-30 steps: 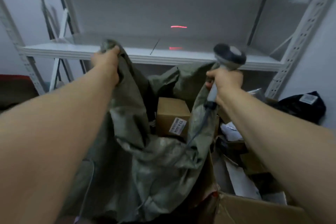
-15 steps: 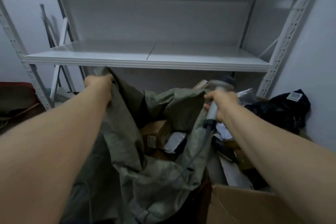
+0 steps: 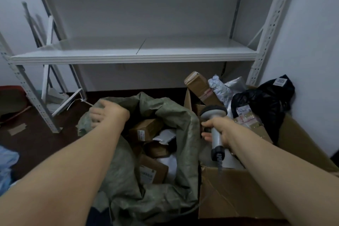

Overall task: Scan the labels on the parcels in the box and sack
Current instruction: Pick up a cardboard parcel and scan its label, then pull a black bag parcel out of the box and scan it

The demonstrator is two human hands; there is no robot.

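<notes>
A white metal shelving rack [image 3: 135, 58] is standing against the wall, and below it a large cardboard box [image 3: 238, 192] is sitting on the floor at the right. It is holding a jumble of parcels, among them a long brown carton [image 3: 200, 86], a silver mailer [image 3: 220, 88] and a black poly bag [image 3: 264, 101]. Touching the box's left side, a green woven sack [image 3: 185, 134] is slumping open, and its mouth is showing several more parcels. A small brown carton [image 3: 145, 130] is lying near the top with a white label [image 3: 141, 135] facing up, a white mailer [image 3: 166, 135] is lying just beside it, and a second labelled carton [image 3: 152, 170] is lying lower down.

The person's right hand [image 3: 218, 128] is clenching the handle of a grey barcode scanner [image 3: 213, 111], which is hanging over the seam between sack and box with its head upright. No beam is showing on any parcel. The left hand [image 3: 106, 113] is reaching to the sack's far left rim, its fingers curling over the fabric and gripping it.

The step in hand is probably the opening of the sack so that its labels are exposed. The next move is likely calling for the left hand to be pulling the rim outward while the right is tipping the scanner head down at the small brown carton's label.
</notes>
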